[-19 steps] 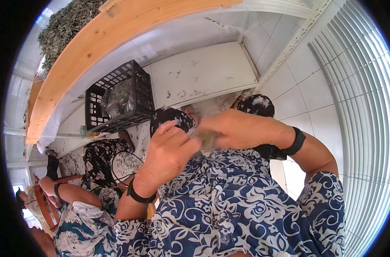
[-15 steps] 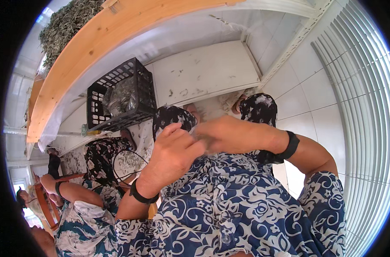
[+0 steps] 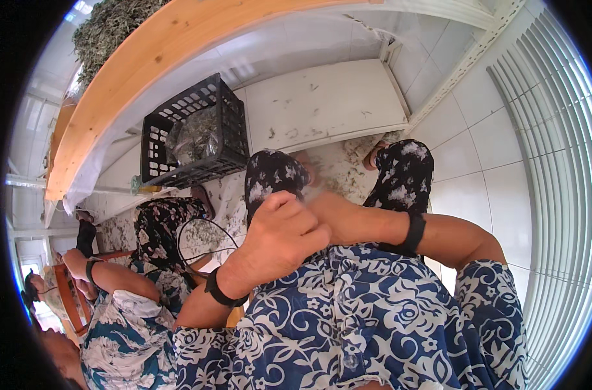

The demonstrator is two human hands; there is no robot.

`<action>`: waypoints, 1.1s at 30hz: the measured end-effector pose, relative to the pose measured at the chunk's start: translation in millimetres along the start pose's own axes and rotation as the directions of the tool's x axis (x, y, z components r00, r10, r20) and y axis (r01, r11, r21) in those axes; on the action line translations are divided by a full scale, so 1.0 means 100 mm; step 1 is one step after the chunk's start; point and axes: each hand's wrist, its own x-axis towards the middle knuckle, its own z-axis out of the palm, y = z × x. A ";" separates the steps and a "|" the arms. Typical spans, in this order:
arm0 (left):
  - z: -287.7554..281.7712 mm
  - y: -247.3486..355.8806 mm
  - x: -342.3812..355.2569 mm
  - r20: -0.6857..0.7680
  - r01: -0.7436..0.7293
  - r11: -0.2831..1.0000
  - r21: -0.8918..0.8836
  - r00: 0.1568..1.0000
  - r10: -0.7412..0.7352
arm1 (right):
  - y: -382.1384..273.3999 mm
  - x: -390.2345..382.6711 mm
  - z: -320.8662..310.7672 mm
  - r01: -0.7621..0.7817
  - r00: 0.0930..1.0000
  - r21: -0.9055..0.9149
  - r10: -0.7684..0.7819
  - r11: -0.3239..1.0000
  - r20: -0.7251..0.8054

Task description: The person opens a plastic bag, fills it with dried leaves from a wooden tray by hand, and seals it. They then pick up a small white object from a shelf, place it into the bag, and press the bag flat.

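My left hand [image 3: 288,229] is curled into a closed shape above my lap, its back toward me. Anything between its fingers is hidden from this side. My right hand [image 3: 338,213] meets it from the right, partly behind it. Motion smears the right hand, and its fingertips are covered by the left, so I cannot make out what they do. Both wrists wear black bands. Below the hands are my blue-and-white patterned top [image 3: 380,312] and dark floral trousers [image 3: 403,172].
A black plastic crate [image 3: 234,133] with a bag of dried plant matter [image 3: 198,140] stands ahead left. Over it runs a wooden table edge [image 3: 124,84] with a heap of dried leaves [image 3: 111,36]. A white low board [image 3: 328,97] lies ahead. Another person [image 3: 124,338] sits at left.
My hands have come closer together, with the right now overlapped more by the left. The whole view has shifted slightly.
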 end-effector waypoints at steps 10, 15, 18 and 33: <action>-0.24 -0.35 -0.12 -0.220 0.145 0.985 -0.088 0.962 -0.161 | -0.29 -0.30 -0.62 0.234 0.948 -0.229 -0.274 0.945 -0.161; -0.19 -0.56 -0.08 -0.292 0.078 0.953 -0.294 0.942 -0.168 | -0.49 -0.18 -0.72 0.319 0.895 -0.553 -0.437 0.770 -0.091; -0.18 -0.69 -0.05 -0.283 0.202 0.720 -0.664 0.823 -0.492 | -0.78 -0.18 -0.94 0.240 0.870 -0.469 -0.403 0.850 -0.284; 0.54 -0.59 0.01 0.006 -0.383 -0.481 -0.789 0.778 -0.628 | -1.10 0.06 -1.15 -0.077 0.911 0.109 0.114 0.991 -0.397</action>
